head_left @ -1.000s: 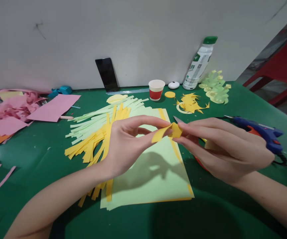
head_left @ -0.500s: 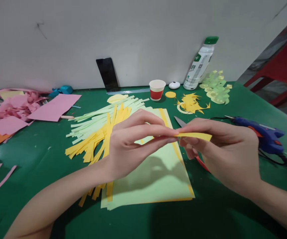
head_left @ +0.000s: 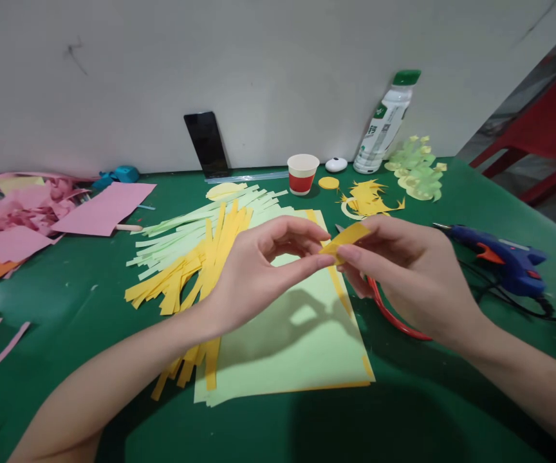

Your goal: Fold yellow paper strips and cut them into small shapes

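Observation:
A yellow paper strip [head_left: 350,236] is pinched between my two hands above the stacked paper. My left hand [head_left: 273,263] grips its left end with thumb and fingertips. Thumb and fingers of my right hand [head_left: 403,270] close on the strip farther right. Below lie pale green paper sheets [head_left: 287,360] with yellow edges showing beneath. Yellow strips [head_left: 227,238] and light green strips [head_left: 162,238] are heaped beside my left hand. Red-handled scissors [head_left: 389,312] lie under my right hand, partly hidden by it.
A blue glue gun [head_left: 504,257] with its cord lies at right. Along the wall stand a phone [head_left: 206,145], a paper cup [head_left: 302,175] and a leaning bottle [head_left: 387,125]. Yellow scraps [head_left: 369,198] and green paper flowers [head_left: 417,170] lie behind; pink paper [head_left: 107,209] is at left.
The yellow strip has turned and tilted, its face now showing. My right hand has moved left and uncovered more of the scissors' red handles. The left fingers have shifted along the strip's end.

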Tool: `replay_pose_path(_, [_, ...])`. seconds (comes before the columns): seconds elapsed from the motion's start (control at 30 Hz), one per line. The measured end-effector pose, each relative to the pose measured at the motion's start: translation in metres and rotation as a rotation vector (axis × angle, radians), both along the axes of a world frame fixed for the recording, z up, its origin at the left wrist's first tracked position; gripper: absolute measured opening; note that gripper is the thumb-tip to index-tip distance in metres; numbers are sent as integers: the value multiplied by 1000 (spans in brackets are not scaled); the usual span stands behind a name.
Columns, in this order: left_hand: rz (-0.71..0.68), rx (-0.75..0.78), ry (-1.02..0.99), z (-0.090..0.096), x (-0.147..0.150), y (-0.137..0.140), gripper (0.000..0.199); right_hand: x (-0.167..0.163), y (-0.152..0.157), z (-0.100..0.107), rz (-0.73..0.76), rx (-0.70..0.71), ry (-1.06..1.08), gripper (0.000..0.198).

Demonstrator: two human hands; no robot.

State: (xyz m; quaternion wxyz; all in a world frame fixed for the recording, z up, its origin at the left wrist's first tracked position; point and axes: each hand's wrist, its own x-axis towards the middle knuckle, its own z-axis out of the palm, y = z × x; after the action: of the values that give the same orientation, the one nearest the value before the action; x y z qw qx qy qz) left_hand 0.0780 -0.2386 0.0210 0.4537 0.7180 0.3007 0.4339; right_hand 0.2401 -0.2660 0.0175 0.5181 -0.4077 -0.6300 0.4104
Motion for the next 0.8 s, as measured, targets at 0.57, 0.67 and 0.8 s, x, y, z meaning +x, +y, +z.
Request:
replay_pose_path(0.57, [-186,-156,329,-62,-23,-10,33,-16,9,-58,349,-587,198,29])
replay_pose_path(0.67, [-169,-185,294,-72,-22,-12,31,-16,9,-71,333,-611,194,27])
replay_pose_path(0.8, [-172,-201,269,-79,-21,-12,31,-12,11,-77,304,-633,177,24])
